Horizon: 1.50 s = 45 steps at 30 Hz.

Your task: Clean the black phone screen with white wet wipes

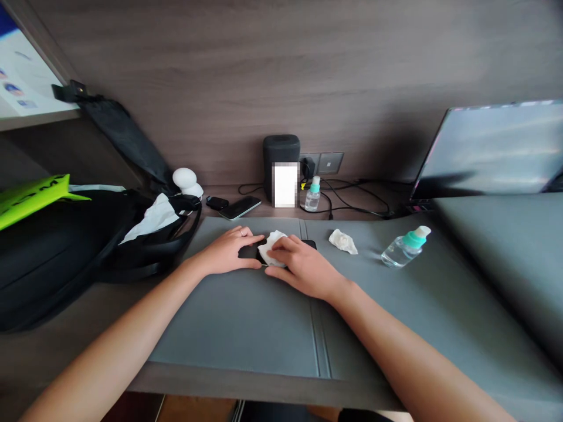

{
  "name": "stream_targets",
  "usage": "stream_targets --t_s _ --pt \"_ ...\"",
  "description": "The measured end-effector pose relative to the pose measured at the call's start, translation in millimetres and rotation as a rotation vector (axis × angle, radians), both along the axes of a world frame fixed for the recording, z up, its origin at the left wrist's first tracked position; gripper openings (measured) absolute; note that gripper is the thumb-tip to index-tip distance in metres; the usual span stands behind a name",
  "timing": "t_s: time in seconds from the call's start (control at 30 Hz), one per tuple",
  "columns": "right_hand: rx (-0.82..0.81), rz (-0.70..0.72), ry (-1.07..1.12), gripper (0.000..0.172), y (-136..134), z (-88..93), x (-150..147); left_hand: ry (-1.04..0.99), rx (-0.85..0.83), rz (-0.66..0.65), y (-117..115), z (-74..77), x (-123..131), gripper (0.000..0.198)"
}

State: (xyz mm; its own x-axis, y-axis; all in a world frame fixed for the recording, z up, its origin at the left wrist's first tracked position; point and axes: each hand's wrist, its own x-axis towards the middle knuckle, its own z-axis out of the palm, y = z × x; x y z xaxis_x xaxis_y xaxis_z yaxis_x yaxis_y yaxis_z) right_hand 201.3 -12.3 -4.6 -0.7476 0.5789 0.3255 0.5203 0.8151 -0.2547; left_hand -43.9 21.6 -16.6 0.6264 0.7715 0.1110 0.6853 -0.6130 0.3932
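Observation:
A dark, flat phone-like object (249, 251) lies crosswise on the grey desk mat (246, 322). My left hand (226, 251) is at its left end, thumb and forefinger apart along its edges. On top of it, my right hand (299, 264) presses a crumpled white tissue (271, 241) under bent fingers. The object's right end shows beyond my right knuckles; its middle is hidden. Another crumpled tissue (343, 241) sits to the right, and past it a clear bottle with a teal collar (400, 251) leans to one side.
Behind the mat are a phone (240, 207), a black speaker (281, 146), a small spray bottle (312, 196), cables (352, 205) and a white round device (185, 181). A black bag (57, 252) fills the left; a laptop (492, 152) stands at the right.

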Motion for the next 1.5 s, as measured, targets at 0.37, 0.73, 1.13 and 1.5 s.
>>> stream_targets --t_s 0.37,0.73,1.13,1.5 --pt "-0.003 0.018 -0.025 0.036 -2.1 3.1 6.2 0.018 0.02 0.002 -0.5 -1.4 0.6 0.067" --pt "0.005 0.024 -0.011 0.038 -2.7 0.3 -3.4 0.012 0.0 0.003 -3.4 3.7 2.9 0.066" --pt "-0.01 -0.004 -0.026 0.038 -1.6 1.6 0.7 0.04 -0.01 0.017 -2.8 3.4 3.2 0.066" --pt "-0.033 0.041 0.001 0.035 2.9 1.9 1.7 0.011 -0.004 0.005 -2.6 1.9 3.0 0.066"
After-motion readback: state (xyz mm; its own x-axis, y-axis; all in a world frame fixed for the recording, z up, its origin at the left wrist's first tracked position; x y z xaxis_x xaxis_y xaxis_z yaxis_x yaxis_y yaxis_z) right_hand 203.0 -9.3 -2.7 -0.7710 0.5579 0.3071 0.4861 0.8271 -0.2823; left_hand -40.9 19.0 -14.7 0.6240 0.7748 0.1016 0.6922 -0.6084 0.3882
